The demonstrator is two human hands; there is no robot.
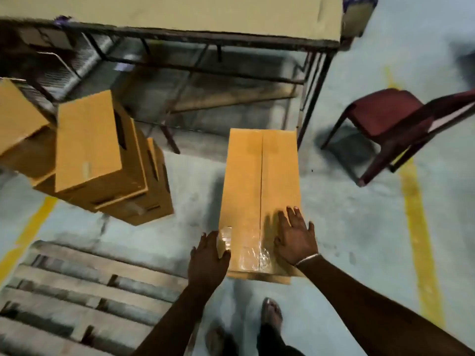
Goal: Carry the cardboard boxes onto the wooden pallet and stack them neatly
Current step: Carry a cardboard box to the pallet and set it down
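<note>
I see a long brown cardboard box [259, 201] with clear tape on its near end, standing on the grey floor [347, 227]. My left hand [209, 255] presses flat on the box's left side, fingers [205, 240] straight. My right hand [295, 237] lies flat on the box's top, fingers spread wide. Neither hand wraps around it. The grey wooden pallet [77, 299] lies left of the box and nearer to me, with nothing on the part I can see. A pile of brown cardboard boxes [97, 155] sits left of the box. A dark red chair [390, 124] stands to the right of the box. A tan surface with black metal legs [180, 19] stands beyond the box.
</note>
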